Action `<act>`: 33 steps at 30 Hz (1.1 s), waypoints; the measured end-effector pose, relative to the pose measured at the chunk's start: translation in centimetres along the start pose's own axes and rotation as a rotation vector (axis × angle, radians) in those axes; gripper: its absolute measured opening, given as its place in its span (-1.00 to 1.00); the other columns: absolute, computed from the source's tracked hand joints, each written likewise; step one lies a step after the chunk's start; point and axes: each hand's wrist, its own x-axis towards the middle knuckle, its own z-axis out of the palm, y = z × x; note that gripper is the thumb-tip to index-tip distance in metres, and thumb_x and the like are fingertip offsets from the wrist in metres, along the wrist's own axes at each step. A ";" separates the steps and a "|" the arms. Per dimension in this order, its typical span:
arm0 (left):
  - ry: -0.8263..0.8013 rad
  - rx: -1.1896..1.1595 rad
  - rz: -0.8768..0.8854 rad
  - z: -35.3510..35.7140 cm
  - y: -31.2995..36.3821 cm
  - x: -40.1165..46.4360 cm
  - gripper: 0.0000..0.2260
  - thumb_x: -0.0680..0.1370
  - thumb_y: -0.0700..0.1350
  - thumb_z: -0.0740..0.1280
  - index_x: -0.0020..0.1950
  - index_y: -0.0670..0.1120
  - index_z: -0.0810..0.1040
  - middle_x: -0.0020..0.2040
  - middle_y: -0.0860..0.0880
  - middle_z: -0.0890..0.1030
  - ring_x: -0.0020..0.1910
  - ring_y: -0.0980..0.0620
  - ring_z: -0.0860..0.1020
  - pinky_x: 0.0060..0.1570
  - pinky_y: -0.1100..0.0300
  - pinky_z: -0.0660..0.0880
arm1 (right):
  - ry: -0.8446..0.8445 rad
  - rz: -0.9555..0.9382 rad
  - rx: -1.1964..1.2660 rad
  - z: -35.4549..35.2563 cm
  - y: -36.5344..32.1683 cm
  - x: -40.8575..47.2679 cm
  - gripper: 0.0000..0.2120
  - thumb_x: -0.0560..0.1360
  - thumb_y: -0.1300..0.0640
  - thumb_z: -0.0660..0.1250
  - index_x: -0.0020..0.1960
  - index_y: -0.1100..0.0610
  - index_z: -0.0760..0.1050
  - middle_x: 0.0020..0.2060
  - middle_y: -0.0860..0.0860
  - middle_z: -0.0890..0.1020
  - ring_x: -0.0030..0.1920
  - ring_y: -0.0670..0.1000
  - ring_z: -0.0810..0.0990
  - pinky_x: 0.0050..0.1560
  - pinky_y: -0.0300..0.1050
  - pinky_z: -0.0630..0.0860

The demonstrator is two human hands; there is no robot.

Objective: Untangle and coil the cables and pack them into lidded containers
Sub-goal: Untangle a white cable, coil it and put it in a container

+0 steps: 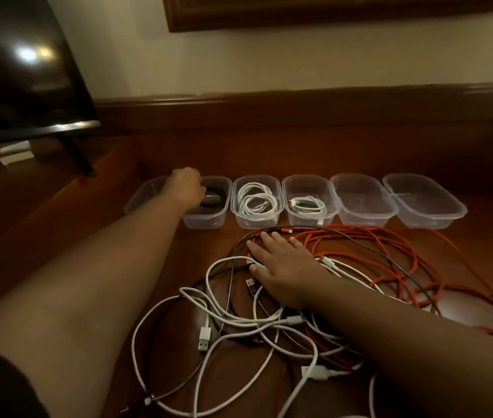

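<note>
Nearest us, the tangle of white cables (pixel 239 321) spreads over the wooden floor (pixel 58 236) with black strands running through it, and our right hand (pixel 281 267) lies flat on its far part, fingers straight and spread, gripping nothing; the red cable (pixel 390 254) loops away to the right of those fingers, touching them at the far side. Farther off and to the left, our left hand (pixel 186 185) reaches into the second container (pixel 206 220) of the row, fingers curled down onto the black coil (pixel 215 197); whether they pinch it or only press it we cannot tell; judging by reach, the right hand is the nearer one for picking the next cable.
</note>
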 end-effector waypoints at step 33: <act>-0.233 -0.640 0.320 -6.6 3.5 -22.9 -0.90 0.62 -0.08 0.33 -0.04 -0.07 0.59 -0.18 -0.10 0.65 -0.25 0.05 0.61 -0.20 0.12 0.58 | 0.519 -0.113 1.664 -16.2 -11.1 -17.8 -0.64 0.70 0.04 -0.01 0.16 0.18 0.50 -0.09 0.12 0.69 0.01 0.12 0.69 0.12 0.09 0.58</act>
